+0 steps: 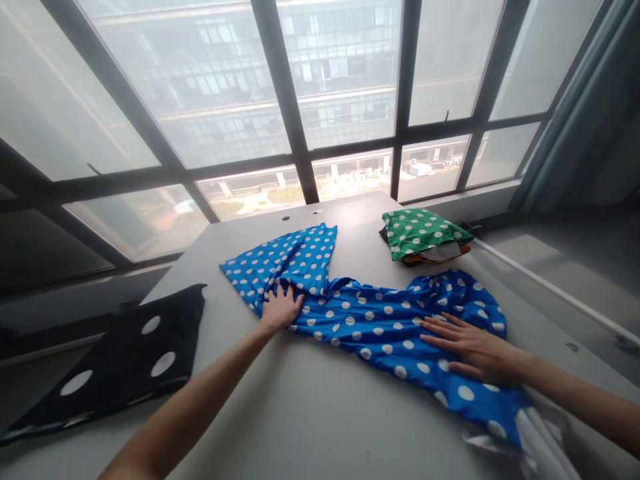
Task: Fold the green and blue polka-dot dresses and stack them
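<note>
A blue garment with white dots (380,317), which looks like a dress, lies across the white table. Its left end is folded up into a wedge, and gathered cloth bunches at the right. My left hand (281,308) presses on the cloth near that fold, fingers spread. Flat on the right part of the garment rests my right hand (473,347), its fingers stretched out. Something white and partly see-through (543,440) lies by the garment's lower right end; it is blurred, and I cannot tell what it is.
At the back right sits a pile of folded cloth with a green dotted piece (423,233) on top. A black cloth with large white dots (125,353) hangs over the left edge of the white table (300,413). Windows (345,73) rise behind; a grey curtain (575,113) hangs right.
</note>
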Tool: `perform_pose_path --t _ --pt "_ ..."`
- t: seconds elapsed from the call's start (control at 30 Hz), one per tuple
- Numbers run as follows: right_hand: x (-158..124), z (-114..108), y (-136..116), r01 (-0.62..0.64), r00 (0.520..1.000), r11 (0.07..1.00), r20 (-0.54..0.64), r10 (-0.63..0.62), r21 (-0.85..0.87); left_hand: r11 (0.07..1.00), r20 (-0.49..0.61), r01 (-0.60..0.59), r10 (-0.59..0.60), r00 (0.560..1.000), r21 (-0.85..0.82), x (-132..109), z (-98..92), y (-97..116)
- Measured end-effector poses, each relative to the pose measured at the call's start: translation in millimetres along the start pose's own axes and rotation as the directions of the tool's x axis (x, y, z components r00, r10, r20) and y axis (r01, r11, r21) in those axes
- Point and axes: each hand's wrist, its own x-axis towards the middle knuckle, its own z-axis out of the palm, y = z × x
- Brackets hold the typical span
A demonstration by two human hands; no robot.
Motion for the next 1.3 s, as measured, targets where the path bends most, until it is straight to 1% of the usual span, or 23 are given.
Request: perform_pose_path --t 0.07,0.1,0.17,0.2,0.23,0.3,0.37,0.4,0.43,0.5,0.57,0.63,0.73,0.83,0.9,1.03,1.1,1.2,1.3 --pt "-13.5 -13.5 14.4 -0.085 0.996 0.996 0.011 0.084 0.028 0.996 0.045 -0.066 0.063 0.997 0.055 -34.9 2.3 -4.3" --pt "-17.1 -17.6 18.6 -0.122 0.992 0.992 -0.015 0.123 0.032 0.993 0.076 -0.103 0.098 0.992 0.064 -48.9 0.9 -5.7" --pt "-16.3 -19.2 19.9 -0.179 0.974 0.984 -0.140 0.178 0.006 0.984 0.118 -0.172 0.166 0.979 0.038 -65.1 -9.1 -7.2" --pt "-11.8 -16.4 17.0 -0.214 0.952 0.977 -0.229 0.203 -0.020 0.980 0.109 -0.201 0.199 0.974 0.006 -65.9 -17.3 -7.4" --pt "-4.8 -11.3 12.0 -0.262 0.918 0.964 -0.319 0.235 -0.045 0.973 0.076 -0.230 0.232 0.970 -0.033 -61.5 -26.8 -7.5" --pt "13.3 5.0 -1.1 -0.386 0.830 0.921 -0.458 0.319 -0.057 0.946 -0.032 -0.308 0.307 0.951 -0.103 -39.6 -45.5 -8.0" --pt "31.5 26.5 -13.2 -0.496 0.747 0.867 -0.526 0.407 -0.034 0.911 -0.099 -0.393 0.383 0.918 -0.121 -7.5 -56.8 -10.2" --pt "38.5 38.1 -16.9 -0.532 0.721 0.846 -0.538 0.437 -0.026 0.906 -0.101 -0.409 0.399 0.911 -0.110 9.1 -58.1 -12.3" --pt "43.4 49.5 -18.6 -0.560 0.702 0.828 -0.543 0.461 -0.021 0.909 -0.092 -0.406 0.398 0.913 -0.097 24.5 -56.5 -15.3" --pt "46.0 69.8 -15.5 -0.608 0.677 0.794 -0.529 0.512 -0.012 0.929 -0.062 -0.363 0.359 0.931 -0.077 49.5 -46.7 -23.8" --pt "39.5 84.3 -6.7 -0.646 0.669 0.764 -0.486 0.562 -0.005 0.951 -0.041 -0.300 0.297 0.954 -0.077 66.0 -33.2 -34.5" --pt "27.1 91.4 3.3 -0.670 0.668 0.742 -0.445 0.596 -0.013 0.970 -0.030 -0.230 0.228 0.973 -0.084 75.7 -21.2 -45.8" --pt "5.9 91.2 15.6 -0.693 0.667 0.720 -0.417 0.618 -0.041 0.991 -0.025 -0.089 0.087 0.996 -0.105 81.6 -10.7 -62.4" --pt "-11.1 87.2 28.1 -0.700 0.669 0.712 -0.407 0.622 -0.063 0.986 -0.008 0.095 -0.097 0.995 -0.138 80.8 -6.6 -77.9" --pt "-20.5 85.7 38.9 -0.691 0.679 0.719 -0.405 0.613 -0.072 0.976 -0.003 0.168 -0.170 0.985 -0.141 77.8 -5.9 -88.3" --pt "-38.2 84.8 62.2 -0.664 0.710 0.743 -0.382 0.592 -0.084 0.968 -0.035 0.220 -0.225 0.974 -0.120 69.0 -9.4 -111.3" --pt "-45.9 83.9 70.5 -0.663 0.715 0.744 -0.365 0.595 -0.085 0.964 -0.063 0.241 -0.249 0.966 -0.111 64.5 -14.0 -124.3" --pt "-52.6 81.9 76.0 -0.666 0.714 0.741 -0.357 0.602 -0.081 0.955 -0.114 0.281 -0.291 0.950 -0.095 60.0 -23.3 -144.2" --pt "-53.9 79.9 75.2 -0.661 0.718 0.747 -0.356 0.598 -0.077 0.943 -0.107 0.323 -0.330 0.938 -0.080 60.8 -33.9 -161.1"
